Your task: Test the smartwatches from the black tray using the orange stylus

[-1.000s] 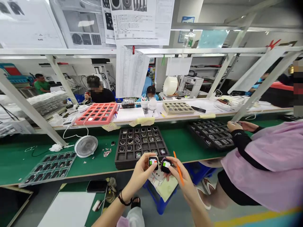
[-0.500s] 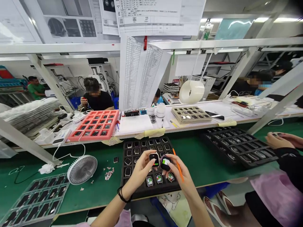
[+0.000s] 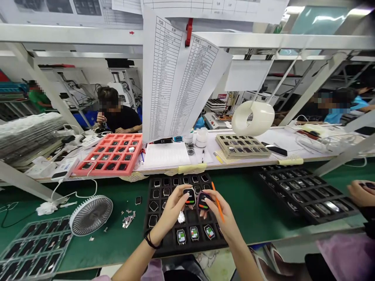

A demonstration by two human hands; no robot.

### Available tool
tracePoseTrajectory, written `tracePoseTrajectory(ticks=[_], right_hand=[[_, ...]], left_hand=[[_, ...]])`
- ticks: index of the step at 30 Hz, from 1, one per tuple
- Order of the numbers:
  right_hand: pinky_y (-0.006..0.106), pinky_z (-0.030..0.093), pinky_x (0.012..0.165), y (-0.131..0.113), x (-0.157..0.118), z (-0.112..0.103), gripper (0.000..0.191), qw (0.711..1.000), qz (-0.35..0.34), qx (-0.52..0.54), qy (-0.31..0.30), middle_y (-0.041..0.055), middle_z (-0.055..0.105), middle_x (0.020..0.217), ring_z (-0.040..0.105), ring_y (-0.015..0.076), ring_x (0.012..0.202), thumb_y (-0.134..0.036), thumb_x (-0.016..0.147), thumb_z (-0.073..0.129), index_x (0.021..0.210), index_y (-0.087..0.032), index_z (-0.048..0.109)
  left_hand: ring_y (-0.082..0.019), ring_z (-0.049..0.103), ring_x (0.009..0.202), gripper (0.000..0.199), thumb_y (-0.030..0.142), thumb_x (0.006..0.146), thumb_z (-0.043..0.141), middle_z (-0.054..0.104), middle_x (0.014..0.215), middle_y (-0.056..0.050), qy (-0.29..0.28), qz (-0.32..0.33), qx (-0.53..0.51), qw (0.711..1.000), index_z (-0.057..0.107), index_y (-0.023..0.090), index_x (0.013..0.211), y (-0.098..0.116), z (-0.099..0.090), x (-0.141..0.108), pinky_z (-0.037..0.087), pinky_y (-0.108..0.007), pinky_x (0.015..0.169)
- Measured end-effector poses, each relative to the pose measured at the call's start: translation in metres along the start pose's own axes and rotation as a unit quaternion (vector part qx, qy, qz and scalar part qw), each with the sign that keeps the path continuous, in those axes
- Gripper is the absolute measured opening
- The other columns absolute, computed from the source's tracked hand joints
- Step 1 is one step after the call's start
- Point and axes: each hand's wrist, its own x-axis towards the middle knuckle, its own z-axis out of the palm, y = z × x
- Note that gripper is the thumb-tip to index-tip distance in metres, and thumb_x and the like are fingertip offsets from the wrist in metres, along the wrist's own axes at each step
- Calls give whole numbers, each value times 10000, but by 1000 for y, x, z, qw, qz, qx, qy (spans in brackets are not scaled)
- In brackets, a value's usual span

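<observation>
Above a black foam tray (image 3: 187, 248) filled with watch faces, my left hand (image 3: 172, 208) grips a smartwatch (image 3: 191, 197) with a light frame, its thumb on the lit screen. Close beside it, my right hand (image 3: 224, 214) holds a darker smartwatch (image 3: 203, 200), thumb on its screen, and also an orange stick (image 3: 217, 203) that slants between the fingers. Both screens show a coloured strip at the bottom. In the tray's front row, several watches, one of them here (image 3: 194, 233), have lit green, white and red screens.
A round fan (image 3: 91, 215), small scraps (image 3: 129, 219) and a clear tray (image 3: 36, 246) are at left. On the shelf stand a red tray (image 3: 108, 154) and a beige tray (image 3: 243, 146). More black trays (image 3: 304, 191) and another person's hand (image 3: 360, 193) are at right.
The view has shifted, with the hanging papers now larger. The screen in my right hand has changed from a white and green picture to a dark one with a coloured strip.
</observation>
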Motion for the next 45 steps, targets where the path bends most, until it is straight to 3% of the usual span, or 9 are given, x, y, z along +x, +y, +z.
tracePoseTrajectory(ticks=[11,13,17,20,25,28,33,38,45], right_hand=[[279,507,540,-4,30,-61,316,997,17,29,-74,50,628,1002,614,136,606,-380,820,666,1090,-230,601],[277,504,527,-2,33,-72,397,994,24,50,-90,43,627,972,617,155,639,-339,761,733,1117,-240,589],[263,489,490,4,39,-92,519,989,29,102,-106,47,630,957,598,152,624,-295,702,788,1174,-264,572],[279,496,484,10,43,-101,538,991,24,107,-83,70,642,980,580,144,587,-312,707,786,1195,-261,564],[298,537,564,17,50,-98,486,995,17,74,-70,42,636,925,624,173,666,-291,720,785,1156,-265,572],[311,551,617,21,58,-94,464,997,6,54,-55,52,640,967,638,181,706,-308,726,780,1139,-258,573],[319,546,651,29,69,-91,384,996,-2,36,-83,52,648,946,648,187,729,-359,828,673,1177,-255,550],[320,545,642,35,67,-85,381,996,-1,41,-83,62,649,990,654,190,729,-375,817,679,1160,-253,568],[295,534,611,40,65,-83,358,996,4,40,-74,47,647,943,648,176,712,-366,819,679,1146,-263,577]], left_hand=[[-118,556,621,384,475,874,548,631,914,-46,71,-30,-19,997,563,190,1130,-4,44,23,348,-205,483],[-136,582,687,407,434,844,616,635,957,-58,48,-45,-54,996,543,206,1174,-1,47,22,363,-207,512],[-141,598,777,660,300,694,800,621,1078,-68,-50,-47,-184,981,494,273,1278,3,48,21,429,-234,631],[-122,591,736,667,287,698,799,633,1064,-61,-48,-39,-205,977,492,284,1290,-1,49,25,432,-231,615],[-218,572,1046,563,320,811,694,583,1202,-98,15,1,-6,1000,453,244,1315,-14,55,41,469,-313,841],[-222,575,1040,528,361,856,635,574,1207,-106,20,20,67,997,429,236,1326,-24,55,52,477,-300,807],[-219,584,1035,462,378,878,605,592,1164,-97,41,29,68,996,454,223,1287,-41,51,60,481,-297,817],[-218,600,1009,445,392,853,634,620,1113,-96,78,18,56,995,486,200,1226,-48,49,58,482,-295,813],[-217,575,1053,450,392,871,607,588,1182,-94,53,19,25,998,474,215,1263,-51,47,54,500,-297,834]])
